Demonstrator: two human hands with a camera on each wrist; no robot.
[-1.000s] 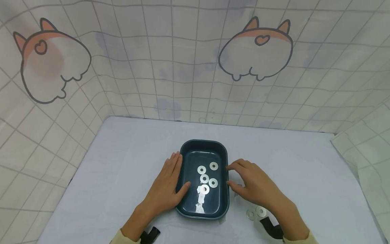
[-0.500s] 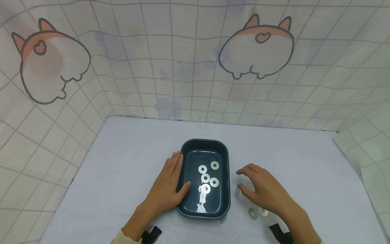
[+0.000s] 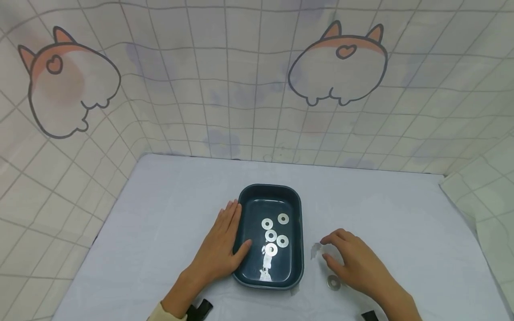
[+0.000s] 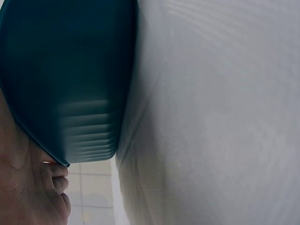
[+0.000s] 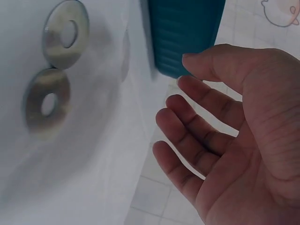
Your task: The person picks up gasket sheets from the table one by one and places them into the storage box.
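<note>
Five flat, silver, ring-shaped metal washers (image 3: 275, 236) lie on the floor of a dark blue-green, rounded rectangular tray (image 3: 287, 267), which stands on the white-covered worktop (image 3: 180, 187); one of the five lies towards one o'clock. At the tray's nine o'clock side, the left hand (image 3: 221, 243) rests with straight fingers against the rim, thumb reaching over it. Towards four o'clock, apart from the tray, the right hand (image 3: 353, 258) hovers with loosely bent fingers, a narrow gap between thumb and forefinger, holding nothing. Near it, two loose washers (image 5: 52, 44) lie edge to edge. White grid-patterned cloth (image 3: 257, 98) rises at twelve o'clock.
</note>
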